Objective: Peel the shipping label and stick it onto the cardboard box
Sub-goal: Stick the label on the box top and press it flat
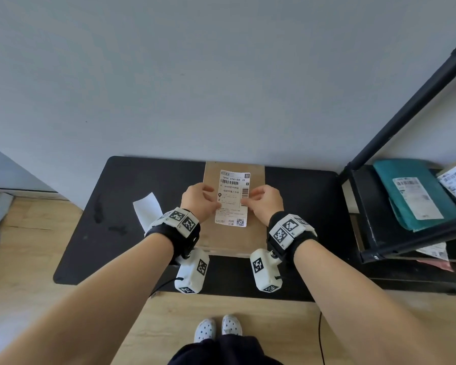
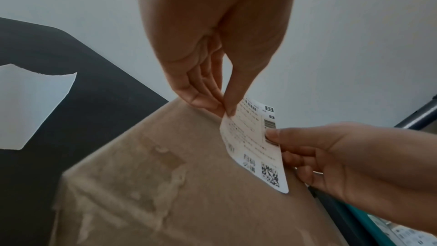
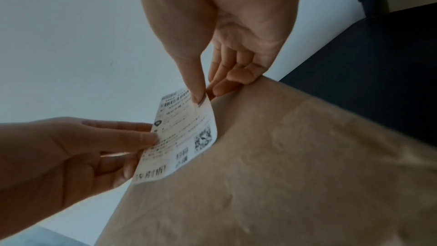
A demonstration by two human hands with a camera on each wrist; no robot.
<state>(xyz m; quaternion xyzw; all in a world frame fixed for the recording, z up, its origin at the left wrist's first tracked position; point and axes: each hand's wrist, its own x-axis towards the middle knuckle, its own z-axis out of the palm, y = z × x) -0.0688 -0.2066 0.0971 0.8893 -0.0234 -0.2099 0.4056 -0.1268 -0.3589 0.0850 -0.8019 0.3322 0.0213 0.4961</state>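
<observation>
A white shipping label [image 1: 231, 198] with barcodes and a QR code hangs just above the brown cardboard box [image 1: 232, 238] on the black table. My left hand [image 1: 199, 200] pinches the label's left edge between thumb and fingers. My right hand [image 1: 265, 202] pinches its right edge. In the left wrist view the label [image 2: 255, 147] bows slightly over the box top [image 2: 165, 184], held by the left hand [image 2: 222, 108] and the right hand [image 2: 331, 156]. The right wrist view shows the same label [image 3: 182, 137] above the box [image 3: 283, 166], the right thumb and fingers [image 3: 203, 96] on its edge.
A white backing sheet [image 1: 146, 210] lies on the black table [image 1: 111, 206] left of the box. A black metal shelf [image 1: 406, 212] at the right holds a teal parcel [image 1: 413, 193] with its own label. A white wall stands right behind the table.
</observation>
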